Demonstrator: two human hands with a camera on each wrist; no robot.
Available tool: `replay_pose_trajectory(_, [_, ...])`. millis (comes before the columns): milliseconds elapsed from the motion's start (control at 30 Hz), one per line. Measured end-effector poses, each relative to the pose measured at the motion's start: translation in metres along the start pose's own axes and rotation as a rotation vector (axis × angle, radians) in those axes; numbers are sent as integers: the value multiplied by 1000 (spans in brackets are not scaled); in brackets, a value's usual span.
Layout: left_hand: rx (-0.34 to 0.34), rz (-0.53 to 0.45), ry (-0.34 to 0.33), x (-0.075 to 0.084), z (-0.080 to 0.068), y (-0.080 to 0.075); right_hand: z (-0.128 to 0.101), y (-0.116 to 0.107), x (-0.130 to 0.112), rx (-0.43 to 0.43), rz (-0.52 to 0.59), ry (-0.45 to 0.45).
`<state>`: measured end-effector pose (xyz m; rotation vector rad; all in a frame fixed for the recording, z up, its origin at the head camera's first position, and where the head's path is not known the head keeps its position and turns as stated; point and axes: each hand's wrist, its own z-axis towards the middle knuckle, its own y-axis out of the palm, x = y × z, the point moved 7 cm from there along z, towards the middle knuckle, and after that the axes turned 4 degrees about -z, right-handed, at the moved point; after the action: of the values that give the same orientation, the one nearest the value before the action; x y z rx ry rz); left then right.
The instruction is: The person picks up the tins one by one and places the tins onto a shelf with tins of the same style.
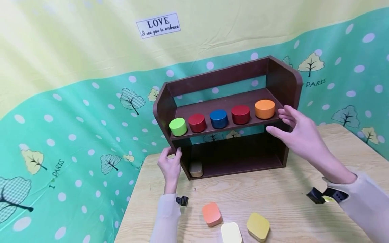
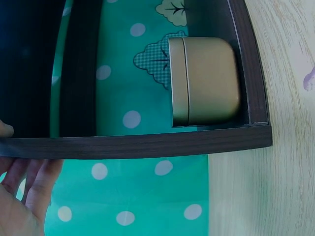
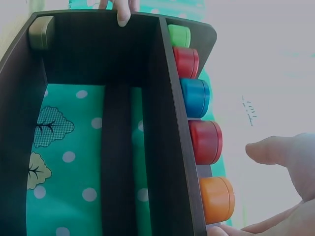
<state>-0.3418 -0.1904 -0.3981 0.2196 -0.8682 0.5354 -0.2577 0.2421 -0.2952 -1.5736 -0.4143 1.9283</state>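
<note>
The dark wooden shelf (image 1: 225, 111) stands at the far side of the tabletop (image 1: 288, 202). The left hand (image 1: 171, 165) has its grip curled on the shelf's left wall; the right hand (image 1: 299, 133), fingers loosely spread, touches the upper board's right end beside the orange tin (image 1: 264, 108).

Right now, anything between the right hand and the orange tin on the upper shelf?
Nothing visible. The right hand is at the shelf's right end, fingers open beside the orange tin; only bare shelf board separates them.
</note>
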Motion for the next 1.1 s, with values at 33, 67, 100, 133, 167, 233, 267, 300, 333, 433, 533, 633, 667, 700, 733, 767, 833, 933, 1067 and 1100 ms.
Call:
replay_pose_trajectory(33, [-3, 0, 3, 0, 0, 0, -2, 0, 1, -2, 0, -1])
replay_pose_trajectory(67, [-7, -1, 6, 1, 0, 0, -3, 0, 1, -4, 0, -4])
replay_pose_trajectory(100, [-10, -3, 7, 0, 1, 0, -5, 1, 2, -7, -2, -6])
replay_pose_trajectory(133, [-13, -3, 8, 0, 1, 0, -6, 1, 2, -8, -3, -11])
replay_pose_trajectory(167, [-15, -2, 9, 0, 1, 0, -7, 1, 2, -10, 0, -15])
replay_pose_trajectory(233, [-16, -1, 12, 0, 1, 0, -10, 2, 3, -15, 0, -23])
replay_pose_trajectory(267, [-17, 0, 13, 0, 1, 0, -11, 3, 3, -17, 0, -26])
replay_pose_trajectory(300, [-17, 0, 12, 0, 2, 0, -12, 4, 4, -19, 0, -27])
replay_pose_trajectory(333, [-18, 1, 12, 0, 2, 0, -13, 5, 5, -24, 3, -27])
replay_pose_trajectory(433, [-17, 2, 7, -1, 2, 0, -17, 9, 9, -44, -1, -15])
replay_pose_trajectory(533, [-16, 1, 4, -2, 1, 0, -20, 14, 15, -71, 1, -3])
replay_pose_trajectory(633, [-17, -2, 4, -1, 1, -1, -23, 19, 21, -100, 10, -2])
replay_pose_trajectory(667, [-16, -2, 4, -1, 1, -1, -24, 21, 23, -107, 15, -2])
replay_pose_trajectory(700, [-17, -2, 4, -1, 1, -1, -26, 22, 24, -114, 18, -4])
replay_pose_trajectory(733, [-18, -3, 3, 0, 1, -1, -27, 24, 26, -121, 18, -5])
replay_pose_trajectory(767, [-18, -2, 3, 0, 1, -2, -29, 25, 28, -128, 19, -6])
replay_pose_trajectory(833, [-17, -1, 4, 1, 1, -1, -31, 29, 32, -140, 21, -8])
replay_pose_trajectory(933, [-8, -2, 4, 2, 1, -1, -36, 35, 38, -163, 27, -4])
replay_pose_trajectory(1067, [7, -3, -2, 18, -2, 1, -42, 42, 46, -177, 33, -7])
replay_pose_trajectory(1100, [9, -2, -6, 22, -3, 1, -43, 44, 48, -179, 32, -8])
